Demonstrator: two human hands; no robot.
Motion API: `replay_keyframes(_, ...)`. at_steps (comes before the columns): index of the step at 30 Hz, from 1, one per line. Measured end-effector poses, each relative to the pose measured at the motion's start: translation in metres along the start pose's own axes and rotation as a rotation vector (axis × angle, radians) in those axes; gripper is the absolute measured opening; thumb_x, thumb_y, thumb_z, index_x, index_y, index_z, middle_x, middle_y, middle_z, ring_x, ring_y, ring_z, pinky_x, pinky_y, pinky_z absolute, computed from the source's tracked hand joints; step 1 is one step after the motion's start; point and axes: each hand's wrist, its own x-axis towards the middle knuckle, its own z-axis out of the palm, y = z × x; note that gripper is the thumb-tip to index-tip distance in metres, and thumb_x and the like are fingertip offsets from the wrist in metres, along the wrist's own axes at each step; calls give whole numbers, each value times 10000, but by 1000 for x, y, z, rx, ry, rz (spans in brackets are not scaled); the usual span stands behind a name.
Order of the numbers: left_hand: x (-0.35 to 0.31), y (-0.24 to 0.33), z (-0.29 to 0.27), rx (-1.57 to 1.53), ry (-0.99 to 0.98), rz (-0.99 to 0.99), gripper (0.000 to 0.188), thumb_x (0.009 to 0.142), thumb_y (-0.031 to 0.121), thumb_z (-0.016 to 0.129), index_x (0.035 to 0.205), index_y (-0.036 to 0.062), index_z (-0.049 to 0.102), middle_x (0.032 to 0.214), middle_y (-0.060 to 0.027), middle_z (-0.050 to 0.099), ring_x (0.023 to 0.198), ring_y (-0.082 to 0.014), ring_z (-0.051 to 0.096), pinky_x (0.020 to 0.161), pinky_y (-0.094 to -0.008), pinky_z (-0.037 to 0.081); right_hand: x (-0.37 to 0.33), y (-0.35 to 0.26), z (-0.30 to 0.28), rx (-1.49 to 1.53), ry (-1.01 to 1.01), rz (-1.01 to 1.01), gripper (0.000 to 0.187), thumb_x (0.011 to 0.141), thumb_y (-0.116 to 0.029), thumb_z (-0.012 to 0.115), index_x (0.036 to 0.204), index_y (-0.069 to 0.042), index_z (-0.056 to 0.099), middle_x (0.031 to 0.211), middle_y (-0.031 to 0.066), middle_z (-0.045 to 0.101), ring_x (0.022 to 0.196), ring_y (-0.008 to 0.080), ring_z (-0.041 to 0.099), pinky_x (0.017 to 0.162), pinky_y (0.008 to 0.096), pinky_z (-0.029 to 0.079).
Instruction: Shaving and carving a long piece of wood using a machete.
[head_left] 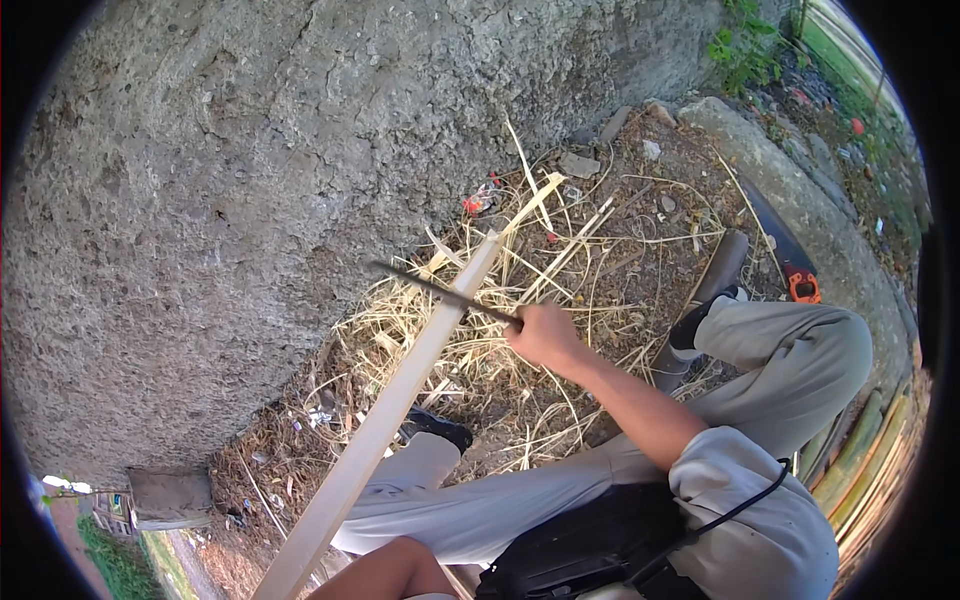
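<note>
1. Near the far end of a pale strip of wood (pixel 393 400), on its right side, is the person's right hand (pixel 545 337), its fingers curled closed around the end of a long dark blade.
2. Across the strip lies that blade (pixel 425 284), slanting over its upper face, with the tip sticking out past the strip's left edge.
3. Below the strip's near end, the left forearm (pixel 385 575) enters at the bottom edge; its hand is out of view, so I cannot tell how those fingers are set.
4. At the strip's splintered far end, a thin peel (pixel 535 205) angles away to the right.
5. Around the strip's far half, straw-coloured shavings (pixel 480 350) lie tangled on brown ground.
6. To the strip's right are the person's bent legs in light grey trousers (pixel 540 500), a black bag (pixel 590 545) at the lap.
7. Farther right of the strip, beyond one foot, a hand saw (pixel 775 225) with an orange handle lies by a stone ledge (pixel 770 150).
8. Left of and beyond the strip rises a rough grey wall (pixel 230 230).
</note>
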Motion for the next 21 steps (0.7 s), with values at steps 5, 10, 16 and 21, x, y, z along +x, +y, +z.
replay_keyframes(5,-11,-11,-12,-72,6,-2,376,962,304,347,622,146,360,496,38,328,387,-90,338,356,-233,353,71,189,-17,-129,168,278,264,721,-158,652,646,94,626,532,171,570,445,290,564,467,400,465)
replay_keyframes(10,-9,5,-3,-37,-2,2,377,964,307,346,622,147,360,495,39,327,384,-89,335,355,-232,353,34,49,-37,90,112,334,409,728,-261,692,765,142,630,734,280,645,727,379,674,649,421,540)
replay_keyframes(16,-10,3,-3,-54,-1,4,380,965,310,346,622,147,359,493,39,327,380,-89,333,354,-231,353,25,47,-32,112,189,253,450,741,-294,699,783,148,627,732,283,645,735,386,674,663,421,544)
replay_keyframes(21,-12,4,-3,-69,-7,7,381,966,312,345,622,148,358,492,39,327,378,-89,331,353,-230,354,12,19,-34,142,61,222,294,812,-220,633,821,72,664,623,189,635,473,235,607,449,362,483)
